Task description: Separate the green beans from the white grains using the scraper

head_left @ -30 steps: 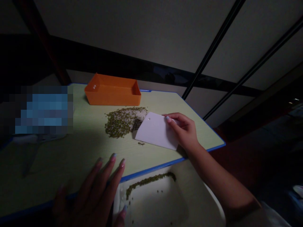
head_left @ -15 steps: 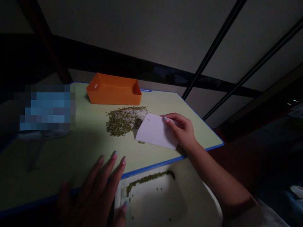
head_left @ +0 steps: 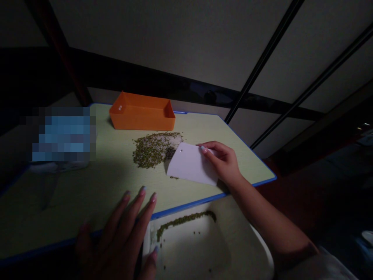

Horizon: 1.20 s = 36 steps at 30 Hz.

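My right hand (head_left: 225, 161) is closed on a white plastic scraper (head_left: 190, 164), thumb on the near face and fingers behind. The scraper stands tilted, its lower edge near the table (head_left: 113, 182). To its left lies a loose pile of small green beans (head_left: 147, 151), with paler grains among them; part of the pile is hidden behind the scraper. My left hand (head_left: 125, 233) has its fingers spread at the table's near edge. Its thumb reaches over the left side of a white tub (head_left: 246, 241), where more green beans line the far inner edge.
An orange open tray (head_left: 142, 123) stands on the table behind the pile. On the left, a blurred-out blue object (head_left: 64, 136) is on the table. A panelled wall (head_left: 175, 46) rises behind, and a blue strip edges the tabletop.
The view has shifted slightly. The scraper's left end leans a little differently and sits slightly lower, hiding more of the few beans under its edge. Both hands keep nearly the same pose.
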### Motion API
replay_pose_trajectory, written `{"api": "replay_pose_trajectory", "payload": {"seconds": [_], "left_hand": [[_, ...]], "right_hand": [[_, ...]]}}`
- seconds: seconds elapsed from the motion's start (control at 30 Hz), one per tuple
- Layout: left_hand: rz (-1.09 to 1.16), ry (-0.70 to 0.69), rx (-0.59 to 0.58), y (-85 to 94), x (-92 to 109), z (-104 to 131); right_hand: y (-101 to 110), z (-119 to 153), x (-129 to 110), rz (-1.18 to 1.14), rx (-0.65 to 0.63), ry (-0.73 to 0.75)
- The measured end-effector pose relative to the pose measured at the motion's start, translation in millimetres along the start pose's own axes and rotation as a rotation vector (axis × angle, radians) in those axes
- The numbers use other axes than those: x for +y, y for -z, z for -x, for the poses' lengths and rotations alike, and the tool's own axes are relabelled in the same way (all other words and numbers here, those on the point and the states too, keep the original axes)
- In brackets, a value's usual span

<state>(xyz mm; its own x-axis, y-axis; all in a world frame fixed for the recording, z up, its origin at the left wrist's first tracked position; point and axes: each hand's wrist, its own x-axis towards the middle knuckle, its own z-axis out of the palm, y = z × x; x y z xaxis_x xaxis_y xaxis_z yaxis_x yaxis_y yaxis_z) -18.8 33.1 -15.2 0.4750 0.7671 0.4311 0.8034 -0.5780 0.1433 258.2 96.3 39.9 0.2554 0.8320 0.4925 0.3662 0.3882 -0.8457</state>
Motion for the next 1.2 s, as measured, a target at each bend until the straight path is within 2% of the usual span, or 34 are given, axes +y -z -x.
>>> {"api": "replay_pose_trajectory", "payload": {"seconds": [0.5, 0.87, 1.2], "left_hand": [[0.039, 0.001, -0.004, -1.1, -1.0, 2.2], [0.037, 0.013, -0.032, 1.0, -0.4, 2.6], [0.043, 0.014, -0.043, 2.3, 0.1, 2.6]], "right_hand": [[-3.3, 1.5, -1.8, -0.033, -0.015, -0.003], [7.6, 4.4, -4.0, 0.009, -0.012, 0.022], [9.1, 3.1, -2.4, 0.017, -0.016, -0.002]]}}
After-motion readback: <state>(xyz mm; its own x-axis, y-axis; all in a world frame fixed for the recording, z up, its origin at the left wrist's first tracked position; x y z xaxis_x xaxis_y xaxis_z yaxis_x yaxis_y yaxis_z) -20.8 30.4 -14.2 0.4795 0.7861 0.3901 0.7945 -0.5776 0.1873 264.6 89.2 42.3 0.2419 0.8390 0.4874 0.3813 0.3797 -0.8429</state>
